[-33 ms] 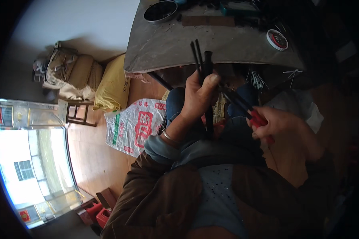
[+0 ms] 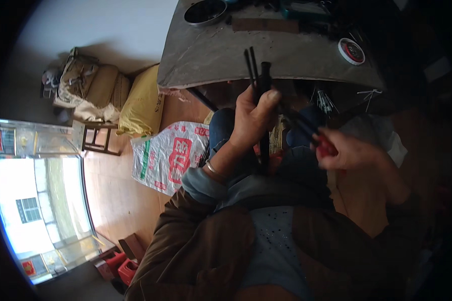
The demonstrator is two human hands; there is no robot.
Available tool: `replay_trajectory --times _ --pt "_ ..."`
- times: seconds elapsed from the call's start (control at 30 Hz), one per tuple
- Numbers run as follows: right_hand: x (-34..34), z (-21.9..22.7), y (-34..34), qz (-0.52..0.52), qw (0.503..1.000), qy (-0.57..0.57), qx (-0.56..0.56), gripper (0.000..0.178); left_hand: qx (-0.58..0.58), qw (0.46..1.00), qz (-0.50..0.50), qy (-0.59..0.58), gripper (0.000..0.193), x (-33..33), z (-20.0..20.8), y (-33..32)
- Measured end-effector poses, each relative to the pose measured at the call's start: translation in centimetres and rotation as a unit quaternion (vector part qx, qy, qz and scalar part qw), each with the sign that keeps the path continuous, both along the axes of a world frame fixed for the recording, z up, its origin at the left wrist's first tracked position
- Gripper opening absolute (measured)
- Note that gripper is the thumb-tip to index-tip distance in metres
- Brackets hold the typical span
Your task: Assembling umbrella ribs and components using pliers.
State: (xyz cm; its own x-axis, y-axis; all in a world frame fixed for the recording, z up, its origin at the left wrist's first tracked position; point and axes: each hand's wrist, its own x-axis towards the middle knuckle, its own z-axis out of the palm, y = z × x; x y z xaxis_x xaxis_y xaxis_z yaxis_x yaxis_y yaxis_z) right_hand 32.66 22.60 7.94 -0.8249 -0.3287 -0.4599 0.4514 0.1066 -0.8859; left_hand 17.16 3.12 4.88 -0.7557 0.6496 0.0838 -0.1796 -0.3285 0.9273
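Observation:
My left hand (image 2: 256,114) is closed around a bundle of black rods (image 2: 266,72), held upright in front of my lap. One rod is thicker with a wider top end, and two thin ones lean to its left. Below the fist, a dark length of the bundle runs down between my knees. On the right, my right hand (image 2: 347,150) is closed on a red-handled tool (image 2: 326,145). Its long dark shaft slants up and left toward the rods below my left thumb. Shadow hides where the two meet, so I cannot tell whether they touch.
A grey table (image 2: 206,55) stands ahead, bearing a round pan of dark bits (image 2: 206,12), a brown strip (image 2: 265,25) and a white-rimmed lid (image 2: 351,51). Thin metal rods (image 2: 325,102) lie beyond my right knee. A printed plastic sack (image 2: 173,155) and a yellow sack (image 2: 139,103) lie left.
My right hand has turned slightly on the red-handled tool, and less of the handle shows below it. My left hand keeps its hold on the rods.

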Motion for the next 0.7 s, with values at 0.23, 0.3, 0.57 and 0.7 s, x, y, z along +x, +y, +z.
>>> replay_trajectory --times 0.23,0.3,0.57,0.7 --pt "0.0 0.6 -0.6 -0.107 0.992 0.001 -0.061 0.039 0.03 1.0 -0.008 -0.006 0.036 -0.9 -1.0 -0.7" --pt "0.6 -0.9 -0.4 -0.083 0.96 -0.107 -0.246 0.043 0.041 0.999 -0.016 0.011 0.045 -0.6 -1.3 -0.4" --pt "-2.1 0.9 -0.7 -0.095 0.956 0.205 0.188 0.026 0.018 0.999 0.019 -0.024 0.045 -1.2 -1.1 -0.5" --pt "-2.0 1.9 -0.9 -0.117 0.993 0.027 -0.015 0.037 0.037 0.998 0.006 -0.044 0.041 -2.2 -1.3 -1.0"
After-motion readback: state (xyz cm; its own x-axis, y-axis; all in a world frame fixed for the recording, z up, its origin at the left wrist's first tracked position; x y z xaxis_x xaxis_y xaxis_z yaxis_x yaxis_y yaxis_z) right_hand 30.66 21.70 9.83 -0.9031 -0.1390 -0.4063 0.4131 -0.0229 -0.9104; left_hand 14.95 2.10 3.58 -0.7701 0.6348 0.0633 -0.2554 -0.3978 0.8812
